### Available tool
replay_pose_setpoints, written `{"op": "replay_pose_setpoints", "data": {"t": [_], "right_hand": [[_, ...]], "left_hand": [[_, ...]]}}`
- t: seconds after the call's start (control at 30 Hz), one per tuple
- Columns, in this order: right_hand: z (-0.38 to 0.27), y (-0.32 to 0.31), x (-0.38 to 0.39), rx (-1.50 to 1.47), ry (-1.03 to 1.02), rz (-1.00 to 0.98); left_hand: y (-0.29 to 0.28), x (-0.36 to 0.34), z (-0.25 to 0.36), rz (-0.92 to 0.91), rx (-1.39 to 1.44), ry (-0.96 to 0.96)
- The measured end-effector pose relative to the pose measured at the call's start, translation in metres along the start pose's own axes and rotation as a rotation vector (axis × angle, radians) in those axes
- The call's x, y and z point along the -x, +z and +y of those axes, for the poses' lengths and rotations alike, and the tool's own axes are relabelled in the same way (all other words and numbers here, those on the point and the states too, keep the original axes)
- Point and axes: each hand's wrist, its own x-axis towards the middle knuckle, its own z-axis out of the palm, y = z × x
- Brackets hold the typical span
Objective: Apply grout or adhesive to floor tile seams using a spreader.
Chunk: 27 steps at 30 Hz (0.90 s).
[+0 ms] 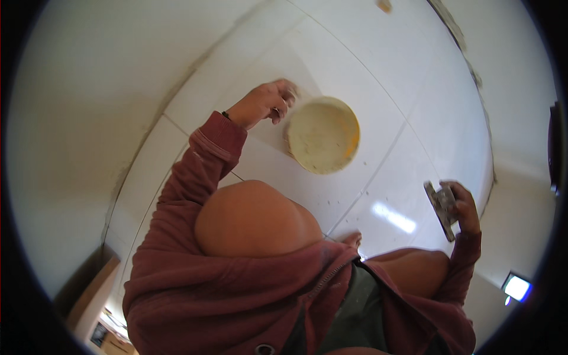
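My left hand [266, 103] is raised beside the upper left of a round tub [322, 136], its fingers loosely bent and apart, the fingertips blurred; I make out nothing held in it. The pale tub has a yellowish smeared rim and off-white residue inside. My right hand [464, 207] is closed on a grey, dirty trowel [441, 210], out to the right above the tiles. My bare knee [254, 216] is bent below the tub.
White glossy floor tiles [384, 148] carry small specks below the tub. Plain walls [77, 118] flank the floor, with a rough joint along the base. A small tan object [384, 6] lies at the far edge. A brown panel [94, 290] stands at lower left.
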Motion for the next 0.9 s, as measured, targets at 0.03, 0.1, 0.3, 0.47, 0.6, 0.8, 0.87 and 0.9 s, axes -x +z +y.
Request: {"op": "replay_pose_setpoints", "data": {"t": [0.03, 0.1, 0.3, 0.47, 0.6, 0.8, 0.87, 0.9], "right_hand": [[-0.001, 0.001, 0.000, -0.021, -0.002, -0.012], [-0.002, 0.003, -0.001, -0.040, 0.000, -0.012], [-0.006, 0.005, -0.001, -0.095, -0.017, -0.025], [-0.011, 0.006, 0.000, -0.106, 0.015, -0.050], [-0.015, 0.008, 0.000, -0.094, 0.026, -0.041], [-0.015, 0.006, 0.001, -0.088, 0.043, -0.033], [-0.014, 0.006, 0.000, -0.085, 0.056, -0.030], [-0.013, 0.006, 0.000, -0.091, 0.054, -0.037]], "left_hand": [[-0.012, 0.008, 0.000, 0.185, 0.114, 0.087], [-0.032, 0.016, -0.004, 0.633, 0.216, 0.188], [-0.081, 0.006, -0.025, 1.068, 0.235, 0.328], [-0.097, -0.018, -0.017, 1.099, 0.249, 0.272], [-0.085, -0.035, -0.002, 0.970, 0.135, 0.274], [-0.086, -0.029, -0.015, 1.192, 0.383, 0.396], [-0.098, -0.025, -0.018, 1.227, 0.416, 0.399], [-0.103, -0.024, -0.018, 1.171, 0.420, 0.432]]}}
